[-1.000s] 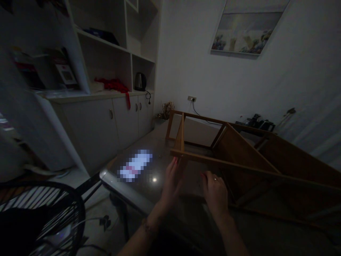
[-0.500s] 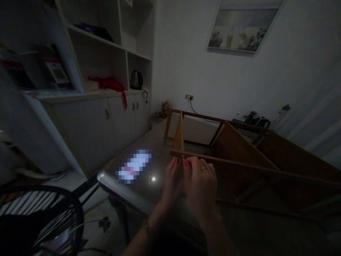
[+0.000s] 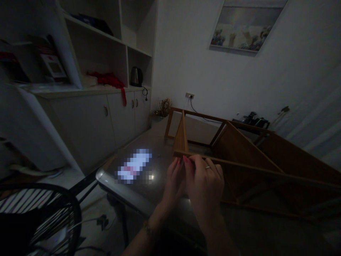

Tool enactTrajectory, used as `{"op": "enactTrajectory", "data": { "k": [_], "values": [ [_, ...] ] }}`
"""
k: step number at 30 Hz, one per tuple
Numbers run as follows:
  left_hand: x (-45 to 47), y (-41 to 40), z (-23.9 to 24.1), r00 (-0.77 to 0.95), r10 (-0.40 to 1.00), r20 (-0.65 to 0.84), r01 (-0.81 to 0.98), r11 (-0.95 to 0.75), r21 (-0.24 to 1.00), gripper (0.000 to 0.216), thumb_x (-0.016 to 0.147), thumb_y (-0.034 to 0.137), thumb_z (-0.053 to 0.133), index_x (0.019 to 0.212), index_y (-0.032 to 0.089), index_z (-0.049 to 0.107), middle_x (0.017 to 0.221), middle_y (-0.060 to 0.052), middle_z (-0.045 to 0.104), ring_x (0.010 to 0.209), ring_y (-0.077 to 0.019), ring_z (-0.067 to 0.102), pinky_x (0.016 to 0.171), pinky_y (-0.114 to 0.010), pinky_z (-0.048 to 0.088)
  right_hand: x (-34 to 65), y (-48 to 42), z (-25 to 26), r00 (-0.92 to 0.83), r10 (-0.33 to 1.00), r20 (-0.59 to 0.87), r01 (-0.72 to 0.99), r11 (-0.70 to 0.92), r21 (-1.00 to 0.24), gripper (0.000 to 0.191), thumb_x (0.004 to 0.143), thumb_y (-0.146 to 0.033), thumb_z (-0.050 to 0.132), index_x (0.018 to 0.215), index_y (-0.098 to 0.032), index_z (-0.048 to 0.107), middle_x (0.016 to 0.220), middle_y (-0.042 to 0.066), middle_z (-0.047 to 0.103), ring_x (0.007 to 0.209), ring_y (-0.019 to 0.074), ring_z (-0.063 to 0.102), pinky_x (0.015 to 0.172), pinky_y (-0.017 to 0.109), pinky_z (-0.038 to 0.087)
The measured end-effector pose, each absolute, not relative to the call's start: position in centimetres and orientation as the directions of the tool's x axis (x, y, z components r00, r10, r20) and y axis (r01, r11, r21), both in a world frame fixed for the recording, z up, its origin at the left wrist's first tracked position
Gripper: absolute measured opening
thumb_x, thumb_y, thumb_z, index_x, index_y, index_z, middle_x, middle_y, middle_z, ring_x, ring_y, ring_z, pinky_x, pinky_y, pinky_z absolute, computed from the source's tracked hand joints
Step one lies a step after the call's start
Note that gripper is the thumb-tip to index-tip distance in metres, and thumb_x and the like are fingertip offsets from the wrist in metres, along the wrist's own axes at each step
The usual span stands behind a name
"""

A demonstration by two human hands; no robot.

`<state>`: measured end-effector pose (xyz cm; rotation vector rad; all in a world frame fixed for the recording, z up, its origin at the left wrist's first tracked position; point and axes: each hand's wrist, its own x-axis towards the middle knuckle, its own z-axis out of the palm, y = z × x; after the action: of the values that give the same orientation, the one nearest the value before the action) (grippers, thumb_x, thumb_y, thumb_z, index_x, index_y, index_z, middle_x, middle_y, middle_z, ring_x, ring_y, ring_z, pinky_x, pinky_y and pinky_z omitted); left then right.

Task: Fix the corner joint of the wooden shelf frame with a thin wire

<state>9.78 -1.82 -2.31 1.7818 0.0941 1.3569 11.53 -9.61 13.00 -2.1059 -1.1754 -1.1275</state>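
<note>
A wooden shelf unit [image 3: 239, 156] lies on its side on a dark glossy table [image 3: 125, 192]. My left hand [image 3: 174, 181] rests against the near corner of its front rail, fingers straight and together. My right hand [image 3: 206, 183] is right beside it, fingertips pinched together at the same corner. Whatever the pinch holds is too small and dark to make out.
A lit, blurred-out screen [image 3: 134, 165] lies on the table left of my hands. White cabinets [image 3: 106, 113] with open shelves, a kettle [image 3: 136, 76] and red cloth [image 3: 109, 79] stand at the left wall. A black wire chair [image 3: 37, 217] is at lower left. A picture [image 3: 245, 30] hangs on the wall.
My right hand has moved left from the table surface up to the shelf's near corner, beside my left hand, and closed into a pinch. The left hand has stayed in place.
</note>
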Motion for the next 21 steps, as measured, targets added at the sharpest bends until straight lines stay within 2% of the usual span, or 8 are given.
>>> {"op": "enactTrajectory", "data": {
  "k": [7,14,21],
  "values": [
    [10.04,-1.53,-2.66,0.403,0.498,0.768,-0.413,-0.650,0.638,0.064,0.097,0.029,0.050,0.154,0.034,0.021,0.160,-0.007,0.025,0.148,-0.0264,0.027,0.121,-0.050,0.031,11.59,-9.75,13.71,0.264,0.446,0.855,0.853,-0.521,0.008,0.043,0.105,-0.039,0.037,0.074,-0.022,0.061,0.062,0.003,0.063,0.065,0.0195,0.051,0.068,0.034,0.029],
    [10.14,-1.77,-2.61,0.395,0.528,0.752,-0.419,-0.625,0.659,0.065,0.097,0.023,0.051,0.154,0.036,0.022,0.162,-0.006,0.024,0.149,-0.0260,0.027,0.122,-0.050,0.030,11.91,-9.86,13.70,0.254,0.444,0.859,0.857,-0.516,0.013,0.042,0.104,-0.040,0.038,0.075,-0.022,0.061,0.063,0.002,0.063,0.066,0.0197,0.050,0.069,0.034,0.029],
    [10.05,-1.61,-2.49,0.405,0.519,0.753,-0.419,-0.626,0.657,0.066,0.095,0.023,0.053,0.154,0.034,0.025,0.162,-0.006,0.023,0.149,-0.0272,0.026,0.122,-0.049,0.031,12.26,-9.61,13.69,0.251,0.430,0.867,0.864,-0.504,0.000,0.034,0.103,-0.039,0.043,0.078,-0.023,0.059,0.068,0.001,0.068,0.070,0.0205,0.052,0.071,0.035,0.028]
  ]
}}
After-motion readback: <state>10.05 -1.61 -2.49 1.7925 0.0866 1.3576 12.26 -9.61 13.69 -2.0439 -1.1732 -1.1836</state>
